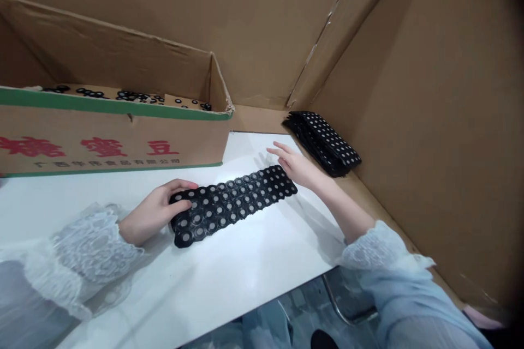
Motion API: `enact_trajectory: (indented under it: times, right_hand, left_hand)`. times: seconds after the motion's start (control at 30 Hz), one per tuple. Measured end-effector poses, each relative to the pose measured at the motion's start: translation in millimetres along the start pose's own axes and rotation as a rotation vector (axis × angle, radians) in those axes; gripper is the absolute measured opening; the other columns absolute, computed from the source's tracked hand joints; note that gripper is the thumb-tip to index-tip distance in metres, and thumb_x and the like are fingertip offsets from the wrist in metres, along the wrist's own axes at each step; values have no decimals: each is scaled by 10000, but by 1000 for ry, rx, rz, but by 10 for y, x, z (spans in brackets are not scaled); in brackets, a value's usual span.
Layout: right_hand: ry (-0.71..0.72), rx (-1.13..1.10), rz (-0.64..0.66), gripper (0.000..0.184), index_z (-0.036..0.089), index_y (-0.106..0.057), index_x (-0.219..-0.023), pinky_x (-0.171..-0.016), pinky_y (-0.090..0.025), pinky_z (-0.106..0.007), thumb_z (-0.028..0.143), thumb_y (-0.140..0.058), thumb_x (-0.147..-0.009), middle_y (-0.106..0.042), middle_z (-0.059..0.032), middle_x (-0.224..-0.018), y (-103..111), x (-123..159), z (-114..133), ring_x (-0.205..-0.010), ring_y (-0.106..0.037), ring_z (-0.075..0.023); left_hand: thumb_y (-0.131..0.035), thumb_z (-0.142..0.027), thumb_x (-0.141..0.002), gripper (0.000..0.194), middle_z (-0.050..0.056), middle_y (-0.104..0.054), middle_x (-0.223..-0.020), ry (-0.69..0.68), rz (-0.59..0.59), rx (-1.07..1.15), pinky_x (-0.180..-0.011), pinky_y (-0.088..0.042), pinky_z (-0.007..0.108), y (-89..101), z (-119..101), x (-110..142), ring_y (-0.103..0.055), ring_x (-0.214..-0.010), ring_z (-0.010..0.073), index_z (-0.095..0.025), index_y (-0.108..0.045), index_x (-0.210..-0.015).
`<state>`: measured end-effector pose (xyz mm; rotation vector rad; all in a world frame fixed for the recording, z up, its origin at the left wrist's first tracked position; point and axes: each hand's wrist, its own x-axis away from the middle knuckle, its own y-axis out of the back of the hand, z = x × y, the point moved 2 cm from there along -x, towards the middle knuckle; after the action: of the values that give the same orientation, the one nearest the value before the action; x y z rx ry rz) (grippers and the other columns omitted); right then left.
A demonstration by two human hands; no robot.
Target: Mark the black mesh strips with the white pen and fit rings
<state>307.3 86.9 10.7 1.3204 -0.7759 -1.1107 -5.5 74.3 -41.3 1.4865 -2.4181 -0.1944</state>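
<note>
A black rubber sheet (231,202) punched with rows of round rings lies flat on the white table (254,272). My left hand (153,215) grips its near left end, thumb on top of the sheet. My right hand (292,166) rests at the sheet's far right end with fingers stretched out and spread, touching the edge and holding nothing.
A stack of similar black perforated sheets (325,142) lies at the back right against the cardboard wall (429,120). A low cardboard box (110,136) with red lettering holds several loose black rings (135,97) at the back left. The table's front edge runs near my lap.
</note>
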Motion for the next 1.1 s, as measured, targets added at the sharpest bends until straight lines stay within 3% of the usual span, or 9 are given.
enact_trajectory:
  times: [0.17,0.33,0.47,0.53,0.63,0.73,0.87,1.0,1.1]
  right_hand:
    - [91,70,120,433,187,-516,-1149,-911,-408,-339,46,-322,-788,-485,-86,-1245,-331,-197,-57,-1108,-491,-206]
    - [50,176,166,253,183,-535,-971,-700,-444,-289,108,-374,-790,-549,-81,-1093,-326,-235,-66,-846,-582,-183]
    - [35,226,251,138,190,-518,-872,-641,-413,-265,162,-400,-806,-591,-48,-853,-301,-309,-122,-718,-571,-166]
    - [-14,300,207,138,187,-526,-877,-608,-404,-276,198,-403,-816,-585,-56,-814,-268,-311,-201,-714,-565,-186]
    - [-71,379,22,173,172,-553,-895,-603,-406,-308,282,-461,-798,-558,-87,-835,-169,-245,-290,-742,-550,-219]
    - [-7,194,-123,195,185,-569,-844,-675,-430,-335,330,-442,-818,-529,-81,-843,-66,-153,-154,-752,-535,-205]
    - [123,-287,-184,193,213,-560,-881,-778,-437,-332,319,-403,-849,-504,-65,-909,-34,-126,413,-867,-527,-184]
    - [102,-811,-82,140,205,-490,-860,-652,-451,-274,327,-422,-845,-507,-18,-794,-228,-292,962,-704,-544,-129]
    - [91,-1008,-23,126,191,-473,-782,-620,-417,-247,310,-458,-821,-494,14,-691,-476,-471,1192,-641,-514,-107]
  left_hand:
    - [-515,-286,-706,339,56,-566,-1077,-33,-62,22,-894,-405,335,42,92,6,-504,-1048,224,-185,-482,-1027]
    - [-486,-272,-725,366,51,-538,-1099,20,-117,101,-887,-399,330,32,144,31,-490,-1054,206,-205,-433,-1081]
    - [-480,-281,-727,343,56,-558,-1050,82,-144,149,-858,-406,356,33,194,25,-515,-1001,217,-195,-450,-1057]
    - [-497,-291,-717,352,60,-567,-1031,93,-163,156,-834,-416,362,37,211,21,-525,-983,225,-184,-459,-1050]
    - [-523,-305,-701,387,53,-581,-999,88,-182,173,-810,-426,357,37,206,26,-545,-940,217,-180,-456,-1061]
    - [-539,-336,-684,414,50,-588,-966,91,-216,180,-793,-428,348,38,181,35,-557,-893,207,-170,-462,-1056]
    - [-543,-363,-676,403,63,-587,-974,95,-267,230,-816,-406,342,44,183,31,-550,-898,206,-151,-492,-1016]
    - [-561,-333,-673,335,53,-597,-861,73,-265,260,-751,-410,325,47,225,16,-556,-831,194,-139,-508,-941]
    - [-581,-311,-663,281,23,-596,-770,59,-257,279,-673,-403,286,47,230,20,-555,-726,160,-151,-481,-872]
